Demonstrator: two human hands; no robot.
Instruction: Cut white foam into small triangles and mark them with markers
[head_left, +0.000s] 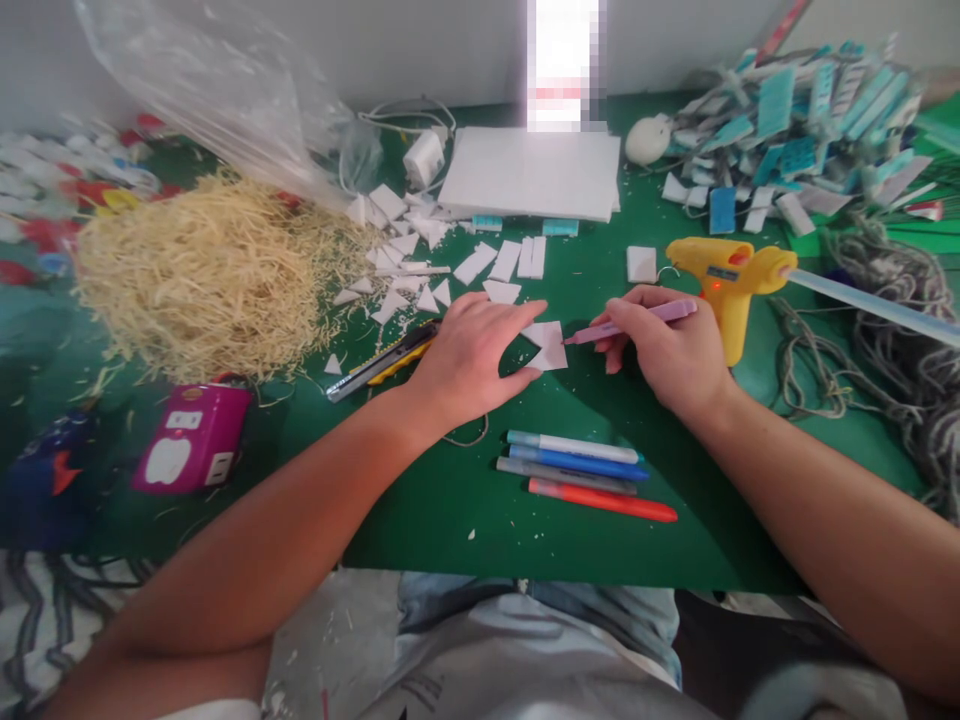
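On the green table lies a small white foam piece [553, 346] with a notch on its left side. My left hand [474, 352] has thumb and index finger at two opposite edges of this piece, steadying it; the other fingers are partly hidden. In my right hand [671, 345] is a pink marker [637, 322], pinched between thumb and fingers, its tip touching the piece's right edge. A yellow utility knife [379, 362] rests beside my left wrist. Several capped markers, among them a red marker [604, 500] and a blue marker [577, 462], lie between my forearms.
Behind my right hand stands a yellow glue gun [727, 275] with a glue stick. White foam scraps [409, 250], a stack of white sheets [529, 170] and a straw heap [202, 270] lie further back. A magenta power adapter [195, 438] is left; grey yarn [900, 350] right.
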